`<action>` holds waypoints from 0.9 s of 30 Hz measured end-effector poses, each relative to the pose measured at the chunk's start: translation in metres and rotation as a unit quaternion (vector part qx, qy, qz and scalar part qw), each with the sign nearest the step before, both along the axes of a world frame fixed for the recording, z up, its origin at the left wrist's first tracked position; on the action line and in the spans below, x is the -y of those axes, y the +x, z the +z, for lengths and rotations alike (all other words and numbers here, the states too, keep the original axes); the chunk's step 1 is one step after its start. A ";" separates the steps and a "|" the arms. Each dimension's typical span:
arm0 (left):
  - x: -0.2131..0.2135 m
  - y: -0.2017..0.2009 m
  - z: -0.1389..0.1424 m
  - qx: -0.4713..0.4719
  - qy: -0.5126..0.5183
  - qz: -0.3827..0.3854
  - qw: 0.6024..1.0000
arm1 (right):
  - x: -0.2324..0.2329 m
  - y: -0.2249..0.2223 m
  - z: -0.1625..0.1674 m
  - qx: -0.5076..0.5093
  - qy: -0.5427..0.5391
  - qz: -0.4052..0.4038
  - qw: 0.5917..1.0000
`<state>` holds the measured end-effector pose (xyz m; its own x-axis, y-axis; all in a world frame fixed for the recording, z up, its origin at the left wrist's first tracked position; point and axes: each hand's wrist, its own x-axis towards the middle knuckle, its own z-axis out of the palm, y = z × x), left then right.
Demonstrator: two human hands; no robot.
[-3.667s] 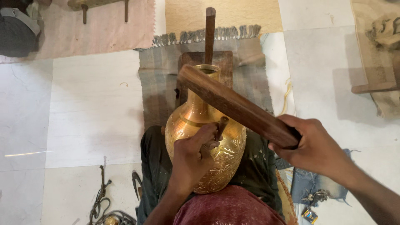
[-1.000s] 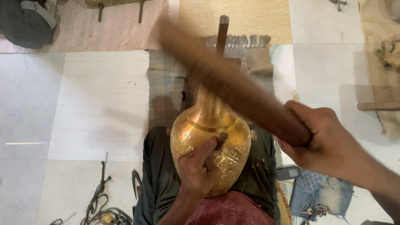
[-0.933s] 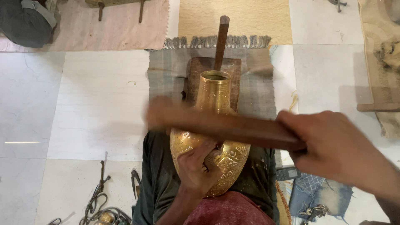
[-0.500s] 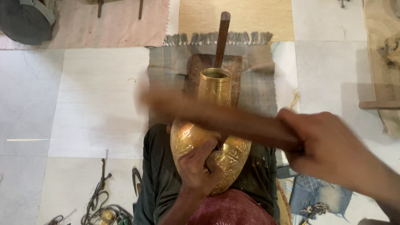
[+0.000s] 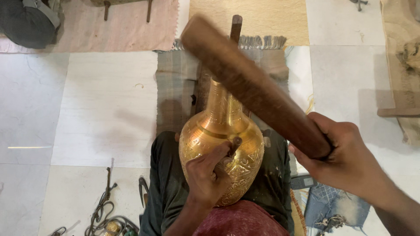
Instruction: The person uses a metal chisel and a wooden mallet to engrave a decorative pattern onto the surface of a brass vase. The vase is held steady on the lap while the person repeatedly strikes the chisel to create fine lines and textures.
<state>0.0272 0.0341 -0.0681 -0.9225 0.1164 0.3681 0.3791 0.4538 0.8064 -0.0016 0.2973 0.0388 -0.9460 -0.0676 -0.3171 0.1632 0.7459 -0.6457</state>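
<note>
Floor: pale tiles (image 5: 100, 109), striped rug (image 5: 175, 87) far centre.
Vase: brass vase (image 5: 223, 144) on lap, near centre.
Left hand (image 5: 208, 175): pinching small chisel (image 5: 234, 146) against vase.
Right hand (image 5: 345, 161): fist around wooden mallet (image 5: 249, 83), raised.

Glossy engraved brass vase (image 5: 221, 153), matt wooden mallet (image 5: 253, 85)

Bare to the forearm, left hand (image 5: 205, 175) and right hand (image 5: 345, 159); dark paint-flecked trousers (image 5: 166, 183) at lower centre, maroon cloth (image 5: 240, 220) below.
</note>
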 end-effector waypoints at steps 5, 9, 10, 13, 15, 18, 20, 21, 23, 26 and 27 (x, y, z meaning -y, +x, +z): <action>0.003 0.002 -0.007 0.004 -0.018 -0.003 1.000 | 0.000 -0.004 0.002 0.049 0.202 0.128 0.970; 0.000 0.006 -0.011 -0.003 -0.013 0.010 1.000 | 0.014 -0.005 0.008 0.014 0.071 0.048 0.996; 0.000 0.008 -0.011 0.000 -0.015 0.017 1.000 | 0.014 -0.007 0.009 0.024 0.153 0.108 0.982; -0.001 0.010 -0.014 -0.013 -0.004 0.021 1.000 | 0.013 -0.014 0.007 0.024 0.152 0.115 0.981; -0.001 0.010 -0.018 -0.003 -0.006 0.030 1.000 | 0.012 -0.017 0.003 0.032 0.115 0.113 0.986; -0.002 0.013 -0.023 0.008 -0.024 0.051 0.998 | 0.011 -0.015 -0.001 0.027 0.109 0.148 0.983; -0.004 0.014 -0.026 -0.057 -0.020 0.054 0.997 | 0.012 -0.012 -0.001 -0.039 0.088 0.128 0.987; -0.006 0.015 -0.026 -0.051 -0.015 0.057 0.997 | 0.013 -0.010 0.001 -0.021 0.067 0.121 0.990; -0.008 0.015 -0.026 -0.046 -0.003 0.069 0.997 | 0.013 -0.012 0.004 0.010 0.027 0.113 0.993; -0.005 0.021 -0.020 -0.058 -0.026 0.065 0.996 | 0.014 -0.013 0.008 0.029 0.123 0.152 0.980; -0.004 0.021 -0.019 -0.060 -0.028 0.068 0.995 | 0.014 -0.014 0.009 0.019 0.116 0.156 0.981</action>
